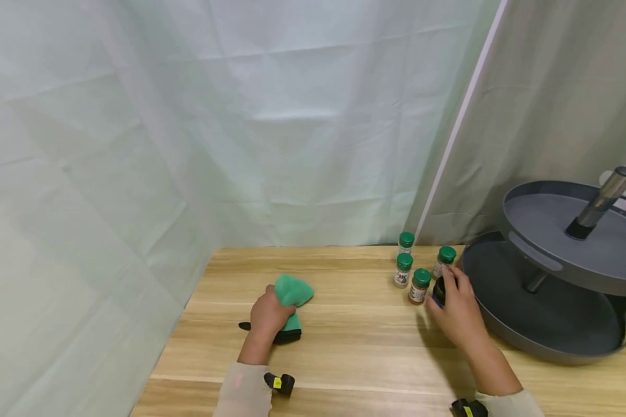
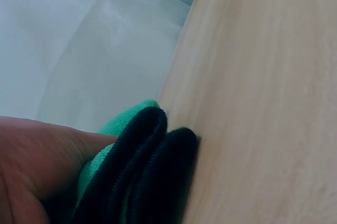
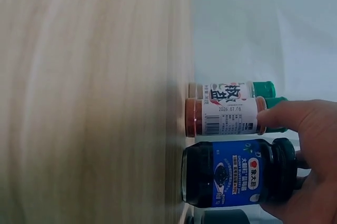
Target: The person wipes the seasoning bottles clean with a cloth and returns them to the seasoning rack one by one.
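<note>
Left hand (image 1: 270,313) clamped on green cloth (image 1: 294,291), dark edging down on wooden table (image 1: 344,365). Right hand (image 1: 456,313) at black lid (image 3: 284,169) of blue-labelled jam jar (image 3: 237,174); cannot tell if grip is firm, thumb lies toward red-brown spice bottle (image 1: 420,287). Jar at right fingers, long axis upright, between that bottle and grey two-tier tray (image 1: 568,354). Right hand far nearer; left well apart, off to left. Other green-capped bottles (image 1: 404,270) just beyond.
</note>
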`<state>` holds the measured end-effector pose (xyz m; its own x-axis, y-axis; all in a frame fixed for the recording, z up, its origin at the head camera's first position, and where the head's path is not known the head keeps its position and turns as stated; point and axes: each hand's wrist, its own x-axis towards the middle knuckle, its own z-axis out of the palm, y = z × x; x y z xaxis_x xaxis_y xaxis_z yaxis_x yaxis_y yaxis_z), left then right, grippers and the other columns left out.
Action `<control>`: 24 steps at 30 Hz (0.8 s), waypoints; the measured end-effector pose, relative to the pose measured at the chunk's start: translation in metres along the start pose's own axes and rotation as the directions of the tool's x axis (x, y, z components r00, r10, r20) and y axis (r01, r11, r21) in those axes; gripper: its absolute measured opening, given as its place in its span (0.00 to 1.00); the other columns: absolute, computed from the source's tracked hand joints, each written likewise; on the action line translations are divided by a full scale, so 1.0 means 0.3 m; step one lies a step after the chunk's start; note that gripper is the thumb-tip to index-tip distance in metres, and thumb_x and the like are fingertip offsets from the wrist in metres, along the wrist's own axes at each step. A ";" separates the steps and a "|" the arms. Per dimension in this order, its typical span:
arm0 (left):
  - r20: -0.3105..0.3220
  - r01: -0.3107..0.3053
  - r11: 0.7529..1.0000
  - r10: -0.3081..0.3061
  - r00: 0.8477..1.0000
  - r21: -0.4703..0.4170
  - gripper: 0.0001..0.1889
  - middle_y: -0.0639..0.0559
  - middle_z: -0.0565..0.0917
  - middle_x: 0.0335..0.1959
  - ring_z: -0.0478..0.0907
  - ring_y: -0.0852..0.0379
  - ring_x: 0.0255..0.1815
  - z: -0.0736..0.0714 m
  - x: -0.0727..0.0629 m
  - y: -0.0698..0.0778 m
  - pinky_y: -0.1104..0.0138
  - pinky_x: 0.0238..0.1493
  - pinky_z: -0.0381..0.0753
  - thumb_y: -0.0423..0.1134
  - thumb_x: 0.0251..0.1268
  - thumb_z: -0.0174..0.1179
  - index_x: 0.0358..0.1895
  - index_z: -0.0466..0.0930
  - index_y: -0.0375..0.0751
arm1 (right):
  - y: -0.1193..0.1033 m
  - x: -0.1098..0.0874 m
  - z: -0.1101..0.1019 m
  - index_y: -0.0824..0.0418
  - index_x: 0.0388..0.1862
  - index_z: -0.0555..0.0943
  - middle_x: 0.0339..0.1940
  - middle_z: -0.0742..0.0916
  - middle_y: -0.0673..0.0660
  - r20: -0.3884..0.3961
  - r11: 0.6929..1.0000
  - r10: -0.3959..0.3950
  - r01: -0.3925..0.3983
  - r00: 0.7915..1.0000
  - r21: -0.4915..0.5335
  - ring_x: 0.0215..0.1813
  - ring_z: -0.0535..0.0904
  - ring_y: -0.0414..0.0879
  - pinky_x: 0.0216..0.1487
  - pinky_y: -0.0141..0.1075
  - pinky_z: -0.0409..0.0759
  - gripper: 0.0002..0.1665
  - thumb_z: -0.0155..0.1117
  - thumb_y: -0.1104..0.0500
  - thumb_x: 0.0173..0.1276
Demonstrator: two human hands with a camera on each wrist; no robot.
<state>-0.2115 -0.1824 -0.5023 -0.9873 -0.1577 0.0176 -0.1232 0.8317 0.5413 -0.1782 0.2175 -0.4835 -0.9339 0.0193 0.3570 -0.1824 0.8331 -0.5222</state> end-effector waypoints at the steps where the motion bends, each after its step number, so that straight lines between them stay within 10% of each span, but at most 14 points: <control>1: 0.006 -0.001 1.000 0.001 1.000 -0.009 0.34 0.32 0.85 0.39 0.83 0.39 0.36 -0.001 0.001 0.000 0.49 0.36 0.81 0.40 0.52 0.71 0.58 0.71 0.22 | 0.003 -0.001 -0.001 0.75 0.75 0.60 0.72 0.63 0.78 0.001 1.000 0.011 -0.011 1.000 0.009 0.70 0.61 0.77 0.62 0.69 0.67 0.47 0.71 0.62 0.63; 24: 0.066 0.024 0.993 -0.016 0.998 -0.117 0.34 0.33 0.84 0.44 0.82 0.40 0.39 -0.038 -0.004 0.020 0.50 0.39 0.81 0.42 0.54 0.71 0.60 0.70 0.26 | 0.025 -0.001 -0.035 0.70 0.79 0.53 0.63 0.69 0.83 0.165 0.983 0.178 -0.181 0.970 0.002 0.61 0.71 0.80 0.56 0.68 0.73 0.50 0.70 0.58 0.67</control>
<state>-0.2099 -0.1832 -0.4894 -0.9896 -0.1357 -0.0468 -0.1343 0.7599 0.6360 -0.1760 0.2296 -0.4795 -0.9892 0.0762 0.1256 -0.0109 0.8145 -0.5800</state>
